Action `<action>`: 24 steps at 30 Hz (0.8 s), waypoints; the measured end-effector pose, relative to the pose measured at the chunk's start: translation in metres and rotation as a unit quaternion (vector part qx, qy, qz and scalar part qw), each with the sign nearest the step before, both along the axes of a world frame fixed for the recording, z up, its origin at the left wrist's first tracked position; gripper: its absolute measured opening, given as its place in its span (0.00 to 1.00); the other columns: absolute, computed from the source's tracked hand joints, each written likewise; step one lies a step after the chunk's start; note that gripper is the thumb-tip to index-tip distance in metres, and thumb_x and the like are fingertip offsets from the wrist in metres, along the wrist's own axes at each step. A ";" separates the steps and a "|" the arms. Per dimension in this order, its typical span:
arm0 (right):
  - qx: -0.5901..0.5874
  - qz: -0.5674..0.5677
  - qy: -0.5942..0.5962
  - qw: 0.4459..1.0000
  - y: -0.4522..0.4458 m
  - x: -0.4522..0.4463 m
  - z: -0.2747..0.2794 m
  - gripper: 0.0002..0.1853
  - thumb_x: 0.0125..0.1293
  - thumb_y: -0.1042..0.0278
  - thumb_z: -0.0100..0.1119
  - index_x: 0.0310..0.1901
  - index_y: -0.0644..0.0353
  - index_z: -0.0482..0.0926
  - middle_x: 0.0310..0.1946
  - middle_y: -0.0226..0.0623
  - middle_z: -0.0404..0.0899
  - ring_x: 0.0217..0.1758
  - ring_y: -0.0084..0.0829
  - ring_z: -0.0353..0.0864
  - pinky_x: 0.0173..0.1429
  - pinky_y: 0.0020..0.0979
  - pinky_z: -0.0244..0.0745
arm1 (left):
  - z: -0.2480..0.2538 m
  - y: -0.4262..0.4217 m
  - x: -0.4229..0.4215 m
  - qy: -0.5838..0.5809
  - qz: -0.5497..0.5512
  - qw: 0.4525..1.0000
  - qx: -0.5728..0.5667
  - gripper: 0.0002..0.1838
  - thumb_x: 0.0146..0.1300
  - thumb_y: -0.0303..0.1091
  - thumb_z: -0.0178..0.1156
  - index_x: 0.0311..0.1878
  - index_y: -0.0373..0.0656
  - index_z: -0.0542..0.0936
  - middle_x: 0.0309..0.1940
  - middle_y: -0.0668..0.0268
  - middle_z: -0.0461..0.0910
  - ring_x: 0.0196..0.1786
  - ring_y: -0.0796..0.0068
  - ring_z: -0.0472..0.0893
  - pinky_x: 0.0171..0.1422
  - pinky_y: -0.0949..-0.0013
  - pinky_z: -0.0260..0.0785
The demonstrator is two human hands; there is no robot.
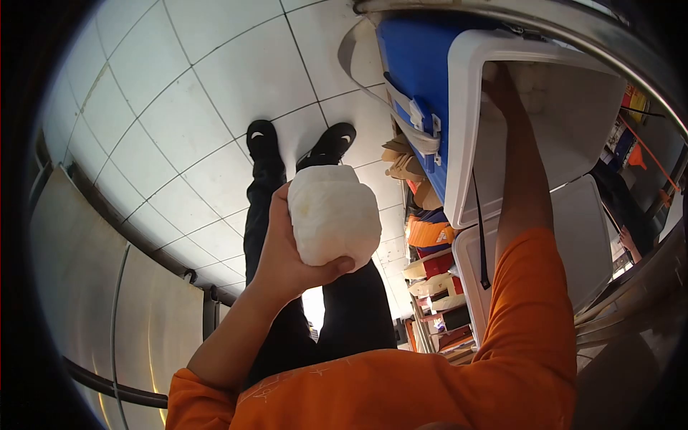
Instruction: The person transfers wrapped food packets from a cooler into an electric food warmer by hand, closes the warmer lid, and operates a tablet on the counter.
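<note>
My left hand [285, 247] is wrapped round a stack of thick, white, rounded pieces [335, 218] and holds it over my legs. The pieces look soft and lie pressed together, with my thumb along the near side. My right hand [499, 82] reaches deep into a blue and white cooler box [464, 129]. Pale rounded shapes [532, 89] lie at the far end inside the box, near that hand. Its fingers are dark and too small to make out.
The box's white lid [580, 240] hangs open. A strap [347, 54] loops at its blue side. Cardboard [408, 165] and shelves of goods stand beside it. Metal cabinets [86, 258] are at the left, white floor tiles [179, 107] ahead. Another person's hand [628, 242] shows at the right.
</note>
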State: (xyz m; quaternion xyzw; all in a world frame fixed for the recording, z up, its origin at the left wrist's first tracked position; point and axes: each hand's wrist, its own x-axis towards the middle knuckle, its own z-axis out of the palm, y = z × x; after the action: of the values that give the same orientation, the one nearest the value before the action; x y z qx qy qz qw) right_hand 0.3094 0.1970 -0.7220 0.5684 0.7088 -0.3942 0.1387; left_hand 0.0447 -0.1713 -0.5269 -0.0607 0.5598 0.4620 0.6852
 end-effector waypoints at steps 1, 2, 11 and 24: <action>-0.070 -0.068 0.018 0.995 -0.001 -0.005 0.013 0.48 0.46 0.53 0.73 0.65 0.67 0.59 0.61 0.51 0.67 0.63 0.47 0.70 0.63 0.40 0.70 | 0.006 -0.002 -0.006 0.010 -0.007 1.000 -0.002 0.57 0.35 0.37 0.79 0.65 0.42 0.51 0.58 0.58 0.66 0.62 0.64 0.69 0.64 0.60 0.66; -0.126 -0.163 0.100 0.973 -0.005 -0.008 0.026 0.45 0.48 0.54 0.71 0.65 0.65 0.60 0.62 0.50 0.67 0.63 0.47 0.69 0.63 0.42 0.70 | 0.014 -0.004 -0.011 0.019 -0.013 1.000 -0.003 0.57 0.35 0.37 0.79 0.65 0.41 0.51 0.58 0.58 0.66 0.63 0.64 0.69 0.64 0.60 0.66; -0.250 -0.440 0.749 0.427 -0.145 -0.027 0.201 0.30 0.58 0.39 0.55 0.60 0.45 0.72 0.63 0.30 0.68 0.67 0.37 0.66 0.62 0.52 0.65 | 0.168 -0.068 -0.062 0.118 -0.005 0.992 0.050 0.57 0.38 0.41 0.78 0.68 0.40 0.51 0.58 0.54 0.68 0.60 0.61 0.72 0.62 0.58 0.68; -0.161 0.118 0.421 0.885 -0.225 -0.067 0.700 0.49 0.39 0.60 0.73 0.66 0.56 0.58 0.56 0.41 0.70 0.60 0.34 0.70 0.63 0.36 0.65 | 0.420 -0.066 -0.113 0.126 0.050 0.952 0.276 0.44 0.42 0.48 0.72 0.62 0.42 0.64 0.54 0.62 0.70 0.59 0.63 0.71 0.61 0.58 0.66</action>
State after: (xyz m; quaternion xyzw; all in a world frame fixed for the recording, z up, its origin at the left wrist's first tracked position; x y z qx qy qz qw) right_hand 0.2420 -0.0275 -0.0216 0.2312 0.6892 -0.6857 -0.0376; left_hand -0.0680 -0.2369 -0.1074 0.1614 0.4887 0.6362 0.5748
